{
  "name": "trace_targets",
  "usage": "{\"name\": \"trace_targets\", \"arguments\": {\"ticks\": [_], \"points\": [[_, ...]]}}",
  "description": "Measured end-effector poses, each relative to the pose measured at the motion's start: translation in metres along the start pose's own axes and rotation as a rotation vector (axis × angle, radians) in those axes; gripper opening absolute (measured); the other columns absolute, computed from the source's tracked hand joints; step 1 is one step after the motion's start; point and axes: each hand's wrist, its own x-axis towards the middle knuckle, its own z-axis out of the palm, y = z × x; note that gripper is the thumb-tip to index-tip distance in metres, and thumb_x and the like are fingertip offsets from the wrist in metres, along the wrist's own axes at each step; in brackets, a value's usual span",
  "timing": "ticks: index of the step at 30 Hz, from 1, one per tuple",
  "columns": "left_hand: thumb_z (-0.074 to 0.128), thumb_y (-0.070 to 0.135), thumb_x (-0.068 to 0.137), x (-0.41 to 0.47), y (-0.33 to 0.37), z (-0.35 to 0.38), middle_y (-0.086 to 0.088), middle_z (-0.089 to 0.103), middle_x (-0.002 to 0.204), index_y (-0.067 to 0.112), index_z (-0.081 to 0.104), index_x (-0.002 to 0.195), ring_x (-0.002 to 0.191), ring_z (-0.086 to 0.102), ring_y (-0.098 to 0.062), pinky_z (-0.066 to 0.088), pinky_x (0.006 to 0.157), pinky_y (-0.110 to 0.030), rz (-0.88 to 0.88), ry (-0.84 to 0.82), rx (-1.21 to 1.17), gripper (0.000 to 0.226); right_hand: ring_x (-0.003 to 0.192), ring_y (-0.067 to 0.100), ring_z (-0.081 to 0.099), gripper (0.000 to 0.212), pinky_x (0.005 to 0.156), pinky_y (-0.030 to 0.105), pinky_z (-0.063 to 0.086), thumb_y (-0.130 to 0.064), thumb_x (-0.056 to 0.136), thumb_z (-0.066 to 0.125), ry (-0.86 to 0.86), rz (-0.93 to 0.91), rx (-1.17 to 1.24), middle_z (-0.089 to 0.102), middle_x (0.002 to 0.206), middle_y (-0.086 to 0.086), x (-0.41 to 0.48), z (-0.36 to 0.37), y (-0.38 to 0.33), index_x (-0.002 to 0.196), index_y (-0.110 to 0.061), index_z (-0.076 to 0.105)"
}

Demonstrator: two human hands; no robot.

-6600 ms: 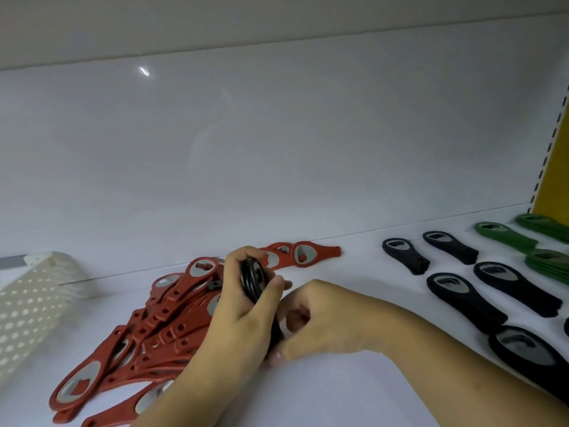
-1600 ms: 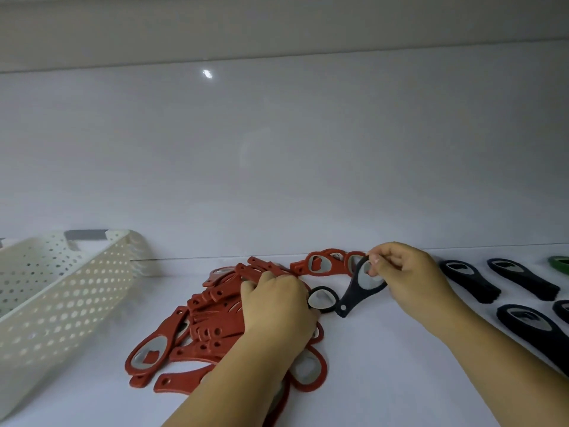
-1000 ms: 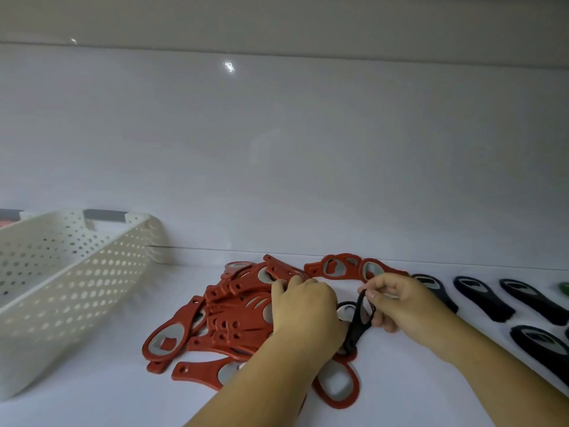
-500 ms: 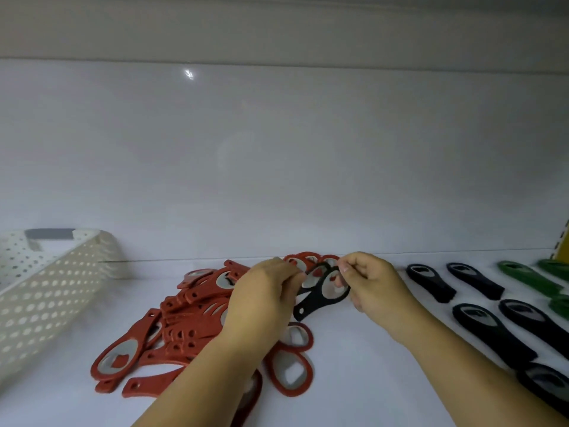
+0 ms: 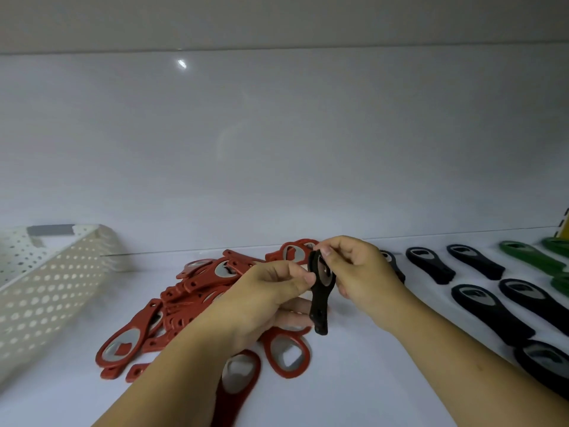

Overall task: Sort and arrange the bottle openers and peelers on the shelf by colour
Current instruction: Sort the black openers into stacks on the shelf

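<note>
At your far left sits the white perforated plastic basket (image 5: 46, 291), tilted; what it holds you cannot tell. Your left hand (image 5: 261, 297) and your right hand (image 5: 360, 272) both pinch the flat black plastic bottle opener (image 5: 318, 303) by its ringed head. It stands upright between them, handle pointing down, above the white shelf (image 5: 369, 380) at the right edge of the heap of red flat bottle openers (image 5: 191, 291). To the right lie the thick black-handled bottle openers (image 5: 486, 309) in rows, and farther right the green bottle openers (image 5: 529, 257).
</note>
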Motion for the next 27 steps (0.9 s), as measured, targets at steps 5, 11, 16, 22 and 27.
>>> {"name": "trace_targets", "arguments": {"ticks": [5, 11, 16, 22, 27], "points": [[0.069, 0.023, 0.079, -0.005, 0.005, -0.004, -0.016, 0.071, 0.103, 0.005, 0.061, 0.106, 0.087, 0.072, -0.026, 0.059, 0.066, -0.03, -0.128, -0.167, -0.209, 0.033, 0.051, 0.0, 0.051, 0.019, 0.046, 0.016, 0.041, -0.017, 0.095, 0.054, -0.077, -0.054, 0.061, 0.063, 0.062, -0.012, -0.01, 0.002, -0.013, 0.081, -0.022, 0.066], [0.062, 0.004, 0.074, -0.003, 0.003, -0.006, -0.022, 0.07, 0.101, 0.015, 0.057, 0.121, 0.085, 0.072, -0.033, 0.059, 0.065, -0.034, -0.131, -0.211, -0.28, 0.048, 0.057, 0.0, 0.057, 0.013, 0.052, 0.015, 0.045, -0.016, 0.091, 0.06, -0.189, -0.129, 0.051, 0.069, 0.077, -0.002, -0.013, -0.001, -0.015, 0.089, -0.019, 0.072], [0.063, 0.004, 0.078, 0.0, -0.002, -0.002, -0.018, 0.07, 0.098, 0.018, 0.069, 0.107, 0.083, 0.071, -0.03, 0.059, 0.074, -0.037, -0.095, -0.186, -0.232, 0.033, 0.083, 0.022, 0.064, 0.011, 0.076, 0.03, 0.055, -0.014, 0.083, 0.07, -0.114, -0.216, -0.037, 0.068, 0.086, -0.004, -0.01, 0.003, -0.007, 0.079, -0.024, 0.072], [0.064, 0.006, 0.073, 0.005, 0.001, -0.012, -0.014, 0.072, 0.095, 0.011, 0.062, 0.113, 0.077, 0.069, -0.024, 0.06, 0.074, -0.035, 0.09, 0.175, -0.323, 0.04, 0.063, 0.018, 0.054, 0.017, 0.066, 0.032, 0.047, -0.039, 0.081, 0.069, -0.034, -0.07, -0.156, 0.062, 0.063, -0.002, -0.005, -0.013, -0.009, 0.07, -0.026, 0.072], [0.057, 0.002, 0.086, 0.003, 0.001, -0.014, -0.006, 0.071, 0.076, 0.014, 0.061, 0.116, 0.07, 0.068, -0.02, 0.059, 0.071, -0.031, 0.129, 0.269, -0.32, 0.033, 0.038, -0.002, 0.042, 0.02, 0.042, 0.006, 0.029, -0.032, 0.085, 0.068, -0.344, 0.083, -0.259, 0.043, 0.038, -0.017, -0.008, -0.022, -0.009, 0.066, -0.025, 0.068]]}}
